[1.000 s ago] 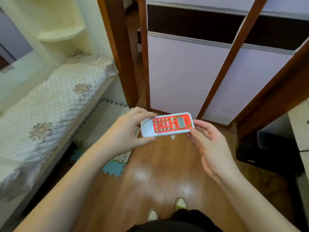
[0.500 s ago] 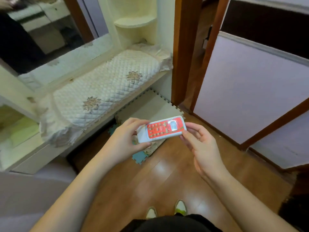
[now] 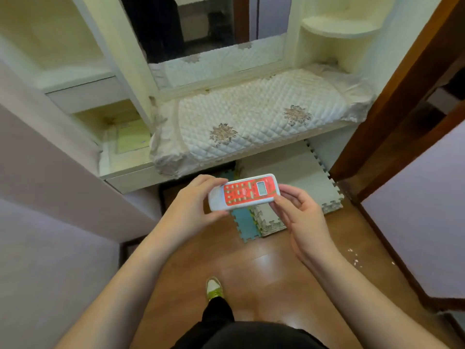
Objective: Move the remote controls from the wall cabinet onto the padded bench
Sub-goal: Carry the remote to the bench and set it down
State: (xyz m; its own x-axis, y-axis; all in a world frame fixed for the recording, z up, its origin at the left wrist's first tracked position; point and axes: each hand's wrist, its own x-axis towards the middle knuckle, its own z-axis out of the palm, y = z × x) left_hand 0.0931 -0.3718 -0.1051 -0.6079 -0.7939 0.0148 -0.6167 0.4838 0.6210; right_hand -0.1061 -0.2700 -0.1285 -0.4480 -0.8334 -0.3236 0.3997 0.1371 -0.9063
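Note:
A white remote control (image 3: 244,192) with a red button face and a small screen lies flat between my two hands, above the floor. My left hand (image 3: 192,202) grips its left end with thumb and fingers. My right hand (image 3: 300,210) pinches its right end. The padded bench (image 3: 254,114), a quilted white cushion with flower emblems, stretches across the view just beyond the remote, under a mirror. The remote is short of the bench's front edge. No other remote shows.
A cream shelf unit (image 3: 83,79) stands left of the bench, a corner shelf (image 3: 339,28) at its right end. Foam puzzle mats (image 3: 289,177) lie on the wooden floor under the bench. A brown door frame (image 3: 392,96) rises on the right; a pale panel (image 3: 50,222) on the left.
My view has swung left, bringing the bench from the left edge to straight ahead. Both hands have kept their hold on the remote, which is now close to the bench's front.

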